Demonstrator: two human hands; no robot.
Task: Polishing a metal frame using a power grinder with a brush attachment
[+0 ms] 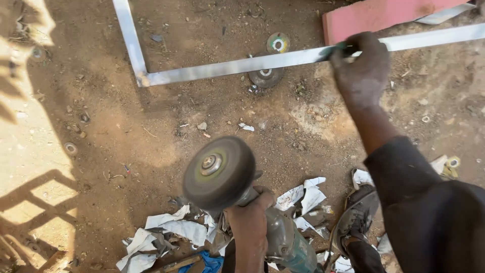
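The grinder is cut off at the near edge, and its disc is blurred. The left hand is wrapped tight around the grinder's neck, disc raised over the dirt ground. Far right, the right hand grips the metal frame; its fingertips are hidden. A worn disc lies partly under the frame, and scrap paper lies near.

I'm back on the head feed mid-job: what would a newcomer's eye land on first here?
First the angle grinder at bottom centre, gripped by the left hand, its round grey disc raised over the dirt. Next the right hand at upper right, resting on the long metal frame bar that crosses the ground. Spare discs lie beside that bar.
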